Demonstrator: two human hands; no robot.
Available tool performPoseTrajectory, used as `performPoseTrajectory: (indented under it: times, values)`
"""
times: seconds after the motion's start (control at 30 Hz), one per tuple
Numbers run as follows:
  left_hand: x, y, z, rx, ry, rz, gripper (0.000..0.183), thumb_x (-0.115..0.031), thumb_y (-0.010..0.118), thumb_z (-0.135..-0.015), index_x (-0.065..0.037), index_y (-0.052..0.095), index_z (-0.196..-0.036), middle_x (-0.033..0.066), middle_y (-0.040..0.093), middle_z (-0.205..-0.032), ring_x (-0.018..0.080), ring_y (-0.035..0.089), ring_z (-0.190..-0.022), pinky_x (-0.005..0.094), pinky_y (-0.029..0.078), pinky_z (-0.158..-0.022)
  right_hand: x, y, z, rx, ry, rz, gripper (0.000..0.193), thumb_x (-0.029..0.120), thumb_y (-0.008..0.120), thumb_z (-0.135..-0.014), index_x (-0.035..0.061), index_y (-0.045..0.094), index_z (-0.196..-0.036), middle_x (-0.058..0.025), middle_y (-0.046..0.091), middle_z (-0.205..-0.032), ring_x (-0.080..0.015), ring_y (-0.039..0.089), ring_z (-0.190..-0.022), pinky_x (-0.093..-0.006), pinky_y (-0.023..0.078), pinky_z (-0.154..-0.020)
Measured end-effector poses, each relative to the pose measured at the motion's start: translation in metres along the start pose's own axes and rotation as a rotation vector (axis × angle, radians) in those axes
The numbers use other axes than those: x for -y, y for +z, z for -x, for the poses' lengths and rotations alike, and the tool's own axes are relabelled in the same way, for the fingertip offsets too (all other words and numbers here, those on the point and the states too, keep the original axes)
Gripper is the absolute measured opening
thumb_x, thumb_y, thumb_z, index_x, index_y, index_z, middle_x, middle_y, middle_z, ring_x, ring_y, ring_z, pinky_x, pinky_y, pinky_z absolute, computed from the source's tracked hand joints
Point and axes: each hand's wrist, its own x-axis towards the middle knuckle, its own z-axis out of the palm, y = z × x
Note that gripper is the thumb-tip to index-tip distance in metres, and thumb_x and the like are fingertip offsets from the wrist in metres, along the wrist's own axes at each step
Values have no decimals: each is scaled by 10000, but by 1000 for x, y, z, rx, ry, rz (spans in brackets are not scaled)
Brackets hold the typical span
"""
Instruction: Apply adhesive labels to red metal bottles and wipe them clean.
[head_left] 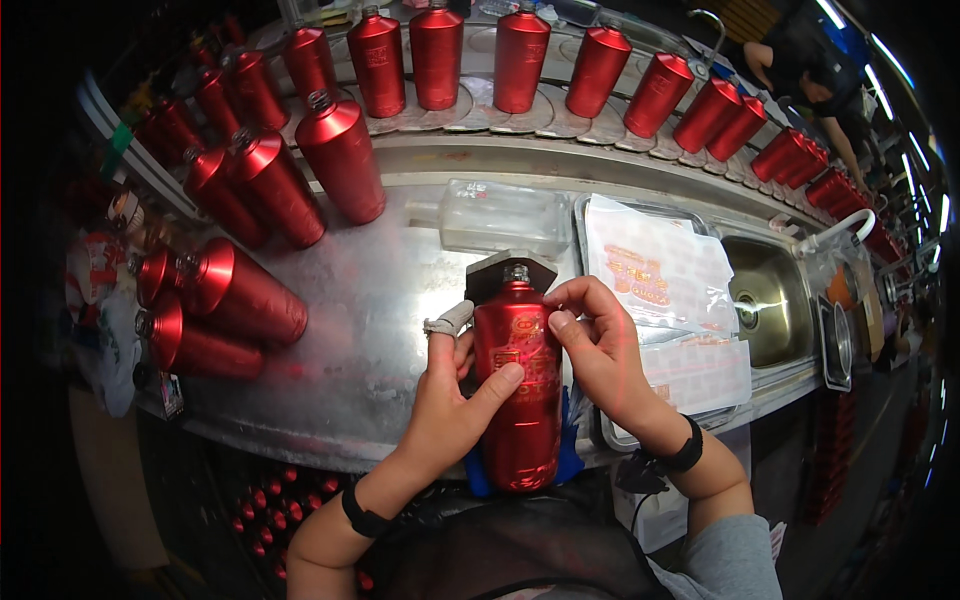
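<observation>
A glossy red bottle (515, 420) with gold decoration and a bare glass neck leans in front of me, its base toward my body. My left hand (450, 400) is closed round its left side, the thumb lying across the front; a pale cover wraps one fingertip. At the bottle's upper right edge, my right hand (605, 350) has its thumb and forefinger bent together against the side. Whether a thin film lies between those fingertips cannot be made out. Behind the neck sits a dark angular rest (490, 278), and blue material (570, 445) shows beneath the bottle.
Printed decal sheets (640, 265) lie on a tray at the right, beside a metal sink (770, 300). A clear block-shaped container (505, 215) lies beyond the bottle. Several red bottles (340, 160) stand or lie leftward; more line the curved conveyor (470, 115). Another person (810, 90) is far right.
</observation>
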Motion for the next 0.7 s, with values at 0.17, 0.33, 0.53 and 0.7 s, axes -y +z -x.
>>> performPoseTrajectory:
  times: [0.17, 0.33, 0.53, 0.7]
  values:
    - [2, 0, 1, -17, -32, 54, 746, -166, 680, -925, 17, 205, -1470, 209, 501, -1340, 227, 517, -1238, 355, 395, -1065, 2, 0, -2, 17, 33, 9, 131, 70, 617, -918, 17, 590, -1034, 33, 546, -819, 17, 441, -622, -164, 358, -548]
    - [6, -1, 1, -5, -7, 2, 685, -100, 612, -960, -17, 191, -1495, 197, 496, -1380, 211, 537, -1232, 350, 439, -1039, 10, 3, 0, 19, -14, 37, 107, 96, 690, -873, 24, 631, -925, 47, 533, -758, 4, 432, -603, -171, 355, -541]
    - [6, -1, -2, 5, 0, -3, 667, -93, 603, -966, -14, 200, -1491, 201, 502, -1375, 205, 539, -1229, 341, 449, -1028, 14, 5, -2, -23, 7, 176, 124, 107, 731, -834, 26, 644, -868, 50, 524, -703, -5, 427, -586, -188, 365, -524]
    - [7, 0, -3, -7, 16, 11, 649, -99, 602, -971, -8, 215, -1484, 205, 509, -1361, 200, 563, -1194, 326, 478, -990, 15, 6, -3, -35, 37, 145, 116, 102, 730, -832, 26, 645, -856, 56, 511, -677, -5, 424, -584, -188, 362, -521]
